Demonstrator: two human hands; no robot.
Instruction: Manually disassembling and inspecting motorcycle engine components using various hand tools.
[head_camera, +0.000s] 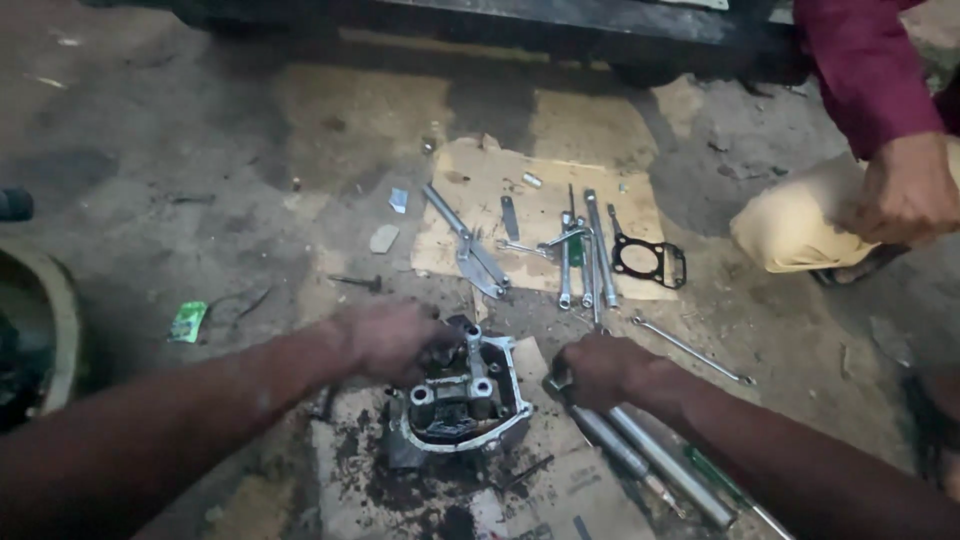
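The work goes on low on a rough, dirty concrete floor (200, 130), stained dark in patches, with the underside of a dark vehicle or frame (560, 25) along the far edge. The engine part (462, 400), a grey metal casting with bolts and oily black grime, sits on a torn, grease-soaked piece of cardboard (590, 490) near the bottom middle of the view. The left hand (395, 340) rests on the far left corner of the engine part, fingers curled against it; whether it grips anything small I cannot tell. The right hand (597, 370) lies just right of the engine part, closed in a fist around the top of a long metal tool (660, 465) that runs away toward the lower right. Beyond the engine part lies a second sheet of cardboard (470, 170) carrying a row of wrenches (585, 260), a pair of pliers (468, 250) and a black gasket (648, 260). Another slim wrench (690, 350) lies on the floor to the right of the engine part. Far left of it are a green wrapper (187, 321) and the rim of a tyre (55, 320). To the upper right another person crouches, a hand (905, 190) in a maroon sleeve (860, 60) resting on a knee.
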